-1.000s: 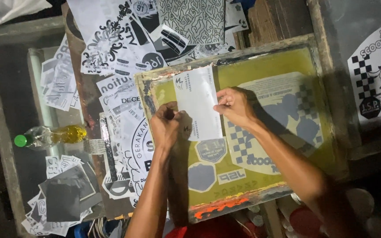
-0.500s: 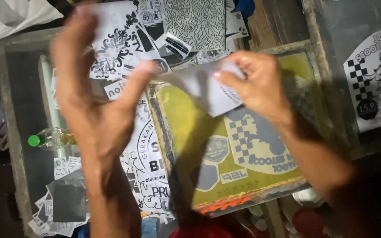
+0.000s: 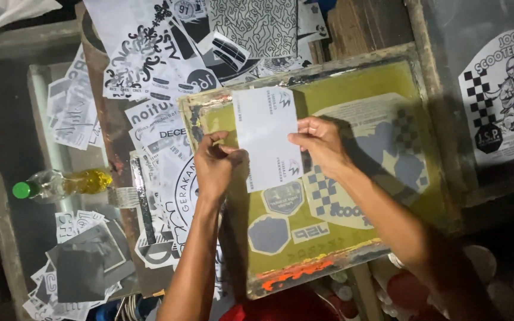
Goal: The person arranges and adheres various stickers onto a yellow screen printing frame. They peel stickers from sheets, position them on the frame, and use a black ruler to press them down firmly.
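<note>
Now positioning step, by look of it: left hand (image 3: 214,166) and right hand (image 3: 319,141) each pinch side edge of white paper sheet (image 3: 267,137), held flat over yellow-green printing screen (image 3: 352,77) near its upper-left corner. Next move likely calls for squaring sheet against stencil shapes (image 3: 281,199).
</note>
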